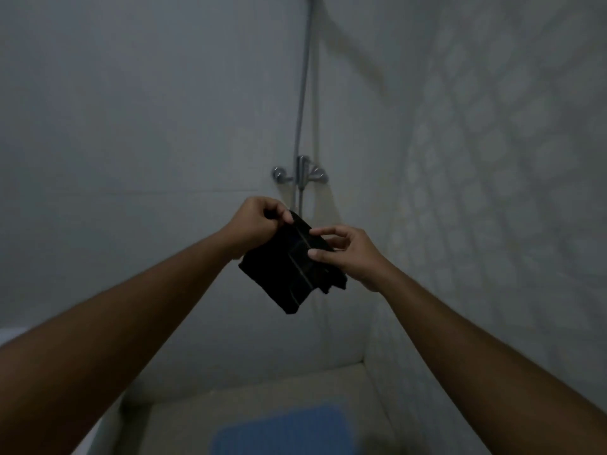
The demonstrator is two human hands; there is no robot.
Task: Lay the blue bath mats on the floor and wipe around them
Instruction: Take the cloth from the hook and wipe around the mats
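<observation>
A dark folded cloth [289, 274] hangs in the air in front of the shower wall. My left hand [254, 223] pinches its upper edge. My right hand [348, 254] grips its right side between thumb and fingers. One blue bath mat [282, 428] lies flat on the pale floor far below, at the bottom middle of the view; its near part runs off the frame.
A chrome shower mixer [300, 174] is fixed to the wall just above my hands, with a hose [303, 80] rising from it. Tiled walls close in at the left, back and right. A white edge [13, 333] shows at the far left.
</observation>
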